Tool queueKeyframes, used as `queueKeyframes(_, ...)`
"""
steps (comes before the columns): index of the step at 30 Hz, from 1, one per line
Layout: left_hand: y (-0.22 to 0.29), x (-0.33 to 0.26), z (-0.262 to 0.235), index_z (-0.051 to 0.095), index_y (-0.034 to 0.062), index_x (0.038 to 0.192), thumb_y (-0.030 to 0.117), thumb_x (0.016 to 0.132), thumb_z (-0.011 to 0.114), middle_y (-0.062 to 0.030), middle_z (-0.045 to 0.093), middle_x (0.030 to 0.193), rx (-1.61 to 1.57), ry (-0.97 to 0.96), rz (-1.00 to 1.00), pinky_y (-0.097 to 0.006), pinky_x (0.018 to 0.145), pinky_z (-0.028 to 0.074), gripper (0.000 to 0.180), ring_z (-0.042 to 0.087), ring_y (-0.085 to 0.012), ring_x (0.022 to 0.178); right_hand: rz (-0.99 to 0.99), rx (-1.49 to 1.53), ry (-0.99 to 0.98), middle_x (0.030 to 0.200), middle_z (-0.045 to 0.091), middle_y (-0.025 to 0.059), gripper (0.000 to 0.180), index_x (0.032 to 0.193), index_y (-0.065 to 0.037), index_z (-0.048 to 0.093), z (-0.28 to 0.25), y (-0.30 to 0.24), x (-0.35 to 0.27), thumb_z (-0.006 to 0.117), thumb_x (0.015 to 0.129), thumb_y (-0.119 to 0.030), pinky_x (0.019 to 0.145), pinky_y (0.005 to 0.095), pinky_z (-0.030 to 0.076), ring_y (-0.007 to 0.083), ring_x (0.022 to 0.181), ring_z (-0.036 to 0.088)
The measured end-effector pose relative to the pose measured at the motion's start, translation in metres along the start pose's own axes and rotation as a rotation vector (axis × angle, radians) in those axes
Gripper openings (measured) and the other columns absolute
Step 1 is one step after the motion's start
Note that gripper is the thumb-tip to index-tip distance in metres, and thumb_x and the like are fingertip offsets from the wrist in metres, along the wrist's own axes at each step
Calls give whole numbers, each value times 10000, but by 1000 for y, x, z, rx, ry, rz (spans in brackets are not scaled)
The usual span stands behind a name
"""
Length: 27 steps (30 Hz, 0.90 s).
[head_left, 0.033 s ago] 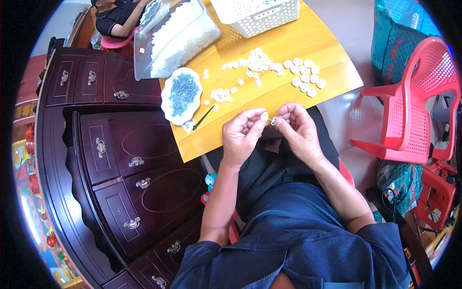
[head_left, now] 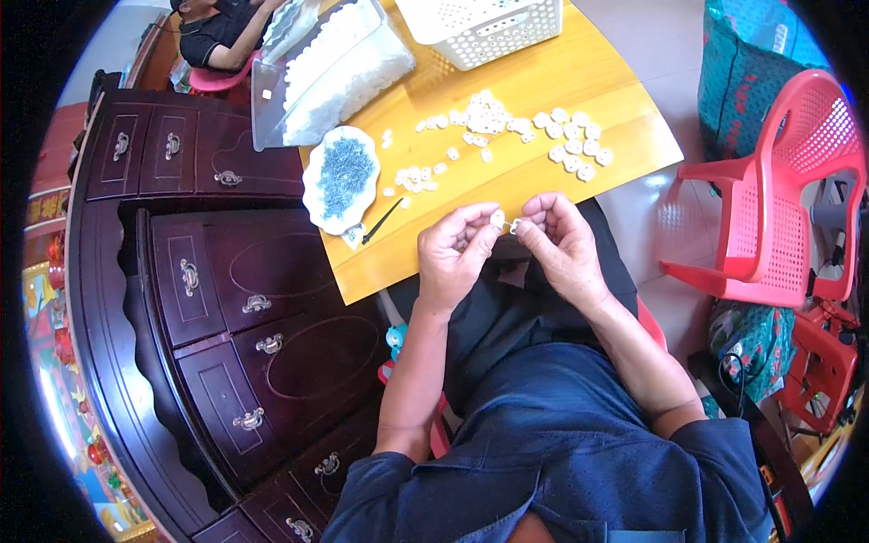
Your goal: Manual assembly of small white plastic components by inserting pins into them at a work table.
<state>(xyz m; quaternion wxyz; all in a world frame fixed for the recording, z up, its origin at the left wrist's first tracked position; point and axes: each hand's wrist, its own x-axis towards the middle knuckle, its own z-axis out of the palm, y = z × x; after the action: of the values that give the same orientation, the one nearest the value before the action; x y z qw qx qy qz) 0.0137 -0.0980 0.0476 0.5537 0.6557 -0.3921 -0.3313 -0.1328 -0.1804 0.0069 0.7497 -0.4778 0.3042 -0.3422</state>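
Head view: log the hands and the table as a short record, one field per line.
left hand: pinches a small white piece
right hand: pinches a second white piece
link between the pieces: too small to tell
table: yellow, with loose white parts spread about
dish: white, wavy-edged, holding grey-blue bits
black stick: right of the dish
bin: see-through, holding heaped white parts
basket: white, holed, at the far side

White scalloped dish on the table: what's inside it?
The white dish holds a heap of thin, bluish-grey pieces, too small to identify. The dish's bottom beneath the heap is covered, so it cannot be seen.
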Motion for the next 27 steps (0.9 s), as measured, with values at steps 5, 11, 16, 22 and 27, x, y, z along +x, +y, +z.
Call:
queueKeyframes(5, 0, 1, -2, 698, -27, 1164, -13, 941, 691, -17, 713, 925, 51, -17, 20, -179, 613, 488, 224, 603, -22, 714, -5, 11, -6, 926, 626, -14, 170, 1102, -19, 584, 0, 0, 0, 676, 960, -39, 737, 196, 502, 34, 818, 582)
queueKeyframes(11, 0, 1, -1, 693, -30, 1174, -7, 943, 690, -22, 715, 931, 9, -26, 2, -182, 614, 496, 233, 608, -22, 719, -7, 20, -14, 928, 628, -11, 166, 1100, -17, 585, 0, 0, 1, 673, 959, -32, 749, 197, 502, 37, 826, 586)
queueKeyframes(16, 0, 0, 1, 687, -36, 1181, -8, 942, 690, -28, 720, 942, -45, -33, -25, -181, 631, 504, 240, 624, -26, 746, 0, 16, -29, 929, 631, -8, 169, 1098, -12, 584, -1, -1, 0, 675, 955, -24, 753, 199, 505, 41, 834, 592)
queueKeyframes(22, -1, -1, -1, 696, -41, 1163, -31, 932, 684, -38, 718, 964, -26, -88, -53, -195, 663, 524, 231, 644, -48, 771, 11, 23, -45, 938, 651, 1, 167, 1111, -4, 598, -2, 0, 1, 668, 962, -32, 760, 203, 512, 49, 836, 608)
queueKeyframes(27, 3, 3, 0, 715, -52, 1107, -42, 917, 688, -42, 679, 945, 44, -120, 30, -212, 681, 539, 192, 657, -77, 755, 140, 87, -75, 950, 691, 14, 189, 1143, 2, 632, -6, -1, 2, 669, 979, -83, 755, 207, 517, 54, 824, 620)
